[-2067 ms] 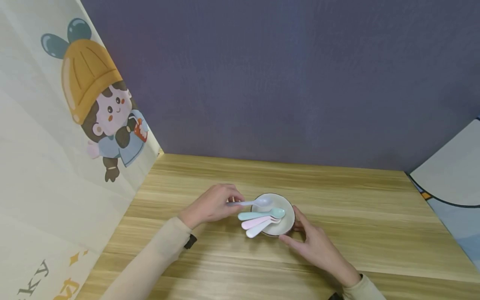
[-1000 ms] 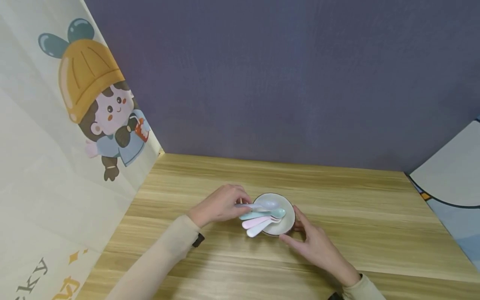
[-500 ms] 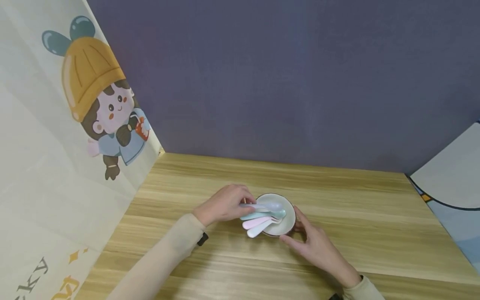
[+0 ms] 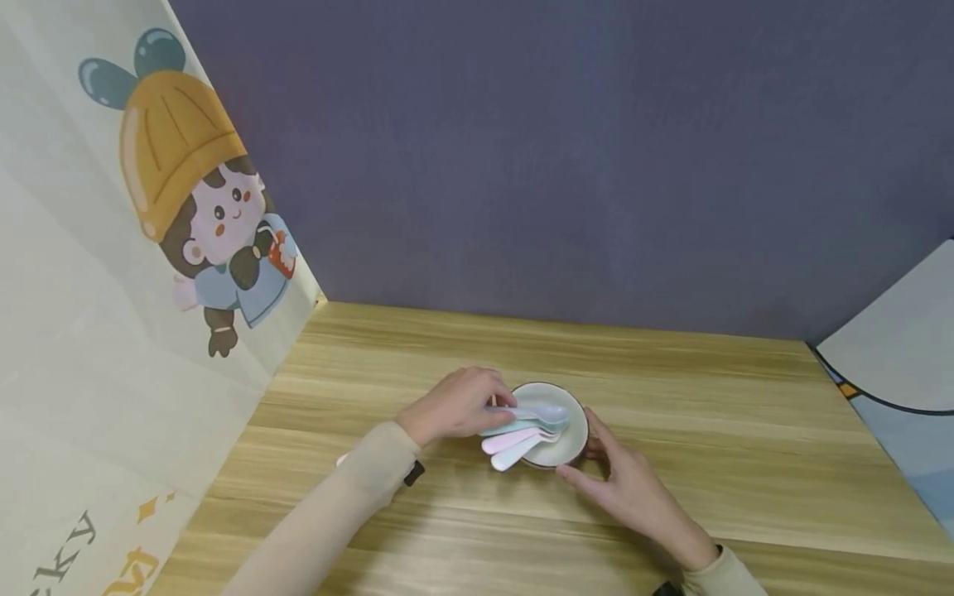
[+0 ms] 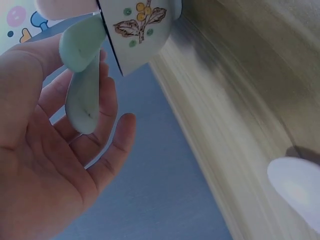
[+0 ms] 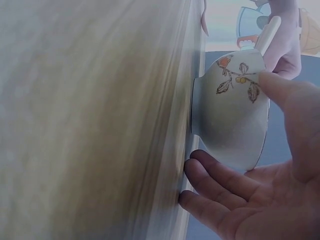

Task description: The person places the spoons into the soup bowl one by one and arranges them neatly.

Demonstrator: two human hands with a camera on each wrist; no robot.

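Note:
My left hand (image 4: 465, 406) pinches a pale lavender spoon (image 4: 547, 413) by its handle, with the spoon's head over the inside of a small white bowl (image 4: 572, 447). Just beside it, a mint-green spoon (image 4: 498, 429), a pink spoon (image 4: 507, 442) and a white spoon (image 4: 513, 456) lean on the bowl, handles sticking out over the left rim. The right hand (image 4: 633, 488) holds the bowl's right side between thumb and forefinger; its other fingers (image 6: 210, 207) stretch low beside the bowl. Leaf and berry patterns decorate the bowl's outer wall. The spoon heads partly overlap.
The bowl stands on a wood-grain table (image 4: 701, 414). A pale pinkish rounded end (image 4: 341, 459) peeks out behind the left sleeve. Beyond the table rises a dark blue-grey panel (image 4: 559, 165); at left is a white cloth (image 4: 67, 331) with a cartoon figure.
The left hand has shifted right, carrying the lavender spoon further over the bowl beside the mint-green one. A pinkish end now shows behind the left sleeve. The right hand and bowl stay put.

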